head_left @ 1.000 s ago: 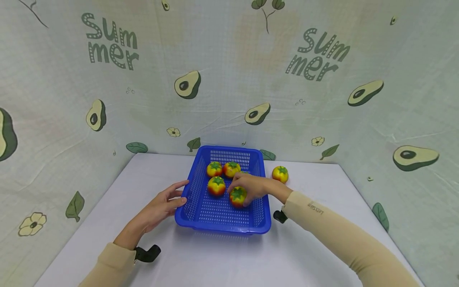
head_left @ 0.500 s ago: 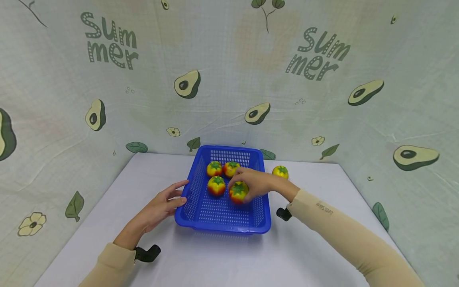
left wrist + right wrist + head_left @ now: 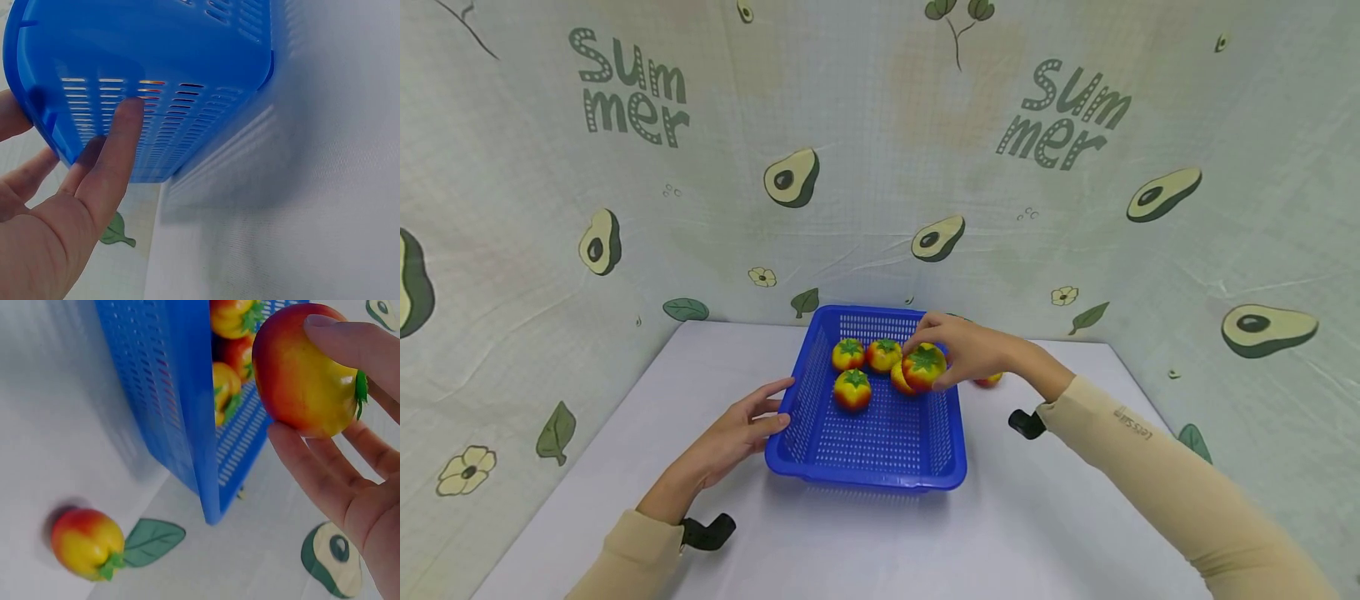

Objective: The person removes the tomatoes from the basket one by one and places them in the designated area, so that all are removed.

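Note:
A blue plastic basket [image 3: 865, 477] with slotted walls stands on the table. My right hand [image 3: 973, 346] grips a red-and-yellow fruit [image 3: 924, 367] with a green leafy cap, thumb on one side and fingers on the other. It is raised at the basket's right rim, as the right wrist view [image 3: 306, 375] also shows. Several like fruits [image 3: 852, 390] lie in the basket, one partly hidden behind the held fruit. My left hand [image 3: 737, 437] touches the basket's left side, fingertips at the rim. In the left wrist view, one extended finger [image 3: 115, 156] lies along the slotted outer wall.
Another such fruit [image 3: 87, 544] lies on the table outside the basket, to its right; in the head view my right forearm mostly covers it. A cloth with printed avocados [image 3: 940, 239] hangs behind and beside the white table [image 3: 850, 542].
My right hand has lifted the fruit off the basket's floor and carried it back and right to the right rim, uncovering another fruit inside. My left hand has stayed at the basket.

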A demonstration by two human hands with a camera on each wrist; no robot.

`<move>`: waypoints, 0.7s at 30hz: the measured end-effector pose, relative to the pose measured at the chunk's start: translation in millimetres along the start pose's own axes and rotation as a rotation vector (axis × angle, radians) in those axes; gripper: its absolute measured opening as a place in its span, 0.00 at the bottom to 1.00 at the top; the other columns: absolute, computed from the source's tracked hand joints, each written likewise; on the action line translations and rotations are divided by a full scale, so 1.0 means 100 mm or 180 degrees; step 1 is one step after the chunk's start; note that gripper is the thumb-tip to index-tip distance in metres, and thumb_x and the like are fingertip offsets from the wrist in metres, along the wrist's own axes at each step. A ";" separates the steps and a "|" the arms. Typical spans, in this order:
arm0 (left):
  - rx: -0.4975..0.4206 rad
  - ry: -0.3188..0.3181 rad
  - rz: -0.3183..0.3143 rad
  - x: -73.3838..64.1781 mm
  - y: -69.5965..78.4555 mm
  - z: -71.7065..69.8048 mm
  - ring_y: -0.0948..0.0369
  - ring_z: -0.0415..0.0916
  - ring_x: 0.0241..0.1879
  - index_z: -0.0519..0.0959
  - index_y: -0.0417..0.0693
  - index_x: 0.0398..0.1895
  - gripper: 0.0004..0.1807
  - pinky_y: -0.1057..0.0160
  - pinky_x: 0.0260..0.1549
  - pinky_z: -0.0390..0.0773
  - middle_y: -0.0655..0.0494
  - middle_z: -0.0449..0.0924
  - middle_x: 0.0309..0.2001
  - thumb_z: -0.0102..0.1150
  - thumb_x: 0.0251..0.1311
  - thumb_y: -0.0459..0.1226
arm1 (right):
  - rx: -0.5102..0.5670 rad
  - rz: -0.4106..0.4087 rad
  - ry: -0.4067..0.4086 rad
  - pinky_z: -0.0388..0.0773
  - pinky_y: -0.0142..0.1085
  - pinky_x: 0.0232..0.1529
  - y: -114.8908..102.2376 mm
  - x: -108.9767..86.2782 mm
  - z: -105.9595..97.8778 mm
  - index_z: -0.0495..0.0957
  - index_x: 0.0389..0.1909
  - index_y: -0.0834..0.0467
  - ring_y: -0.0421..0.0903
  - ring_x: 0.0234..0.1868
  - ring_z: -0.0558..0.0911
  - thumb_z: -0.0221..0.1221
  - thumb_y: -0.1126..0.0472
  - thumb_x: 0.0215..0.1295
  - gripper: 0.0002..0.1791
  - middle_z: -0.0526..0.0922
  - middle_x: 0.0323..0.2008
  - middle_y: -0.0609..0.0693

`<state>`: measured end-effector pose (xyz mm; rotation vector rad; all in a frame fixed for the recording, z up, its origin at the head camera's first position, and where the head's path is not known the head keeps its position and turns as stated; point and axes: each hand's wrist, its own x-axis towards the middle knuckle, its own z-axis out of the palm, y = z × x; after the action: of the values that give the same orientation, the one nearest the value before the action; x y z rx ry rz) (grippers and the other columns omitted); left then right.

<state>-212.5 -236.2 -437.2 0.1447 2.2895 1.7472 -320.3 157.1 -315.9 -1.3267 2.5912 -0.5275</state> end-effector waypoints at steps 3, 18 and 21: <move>0.0006 0.0010 0.0000 0.00 0.01 0.00 0.41 0.74 0.68 0.57 0.62 0.85 0.41 0.42 0.63 0.81 0.36 0.64 0.76 0.64 0.74 0.49 | 0.0062 0.0055 0.0043 0.86 0.49 0.57 0.05 -0.07 -0.09 0.82 0.66 0.51 0.55 0.63 0.75 0.77 0.62 0.59 0.32 0.73 0.61 0.54; 0.0013 -0.0044 0.0014 0.00 0.00 -0.02 0.44 0.76 0.66 0.57 0.63 0.85 0.41 0.46 0.61 0.83 0.37 0.64 0.75 0.64 0.74 0.49 | 0.0245 0.0519 0.0419 0.87 0.53 0.54 0.45 -0.49 -0.39 0.82 0.65 0.50 0.56 0.63 0.76 0.78 0.65 0.58 0.32 0.75 0.59 0.53; 0.0011 -0.0052 0.0015 0.00 0.01 -0.02 0.43 0.76 0.67 0.57 0.62 0.85 0.42 0.46 0.61 0.83 0.36 0.64 0.75 0.64 0.74 0.49 | 0.0255 0.0644 0.0492 0.87 0.53 0.54 0.55 -0.57 -0.43 0.82 0.66 0.51 0.56 0.63 0.76 0.78 0.65 0.58 0.33 0.74 0.59 0.53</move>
<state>-213.4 -237.7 -436.0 0.1643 2.2826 1.7382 -342.2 242.6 -298.1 -1.0214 2.7543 -0.7149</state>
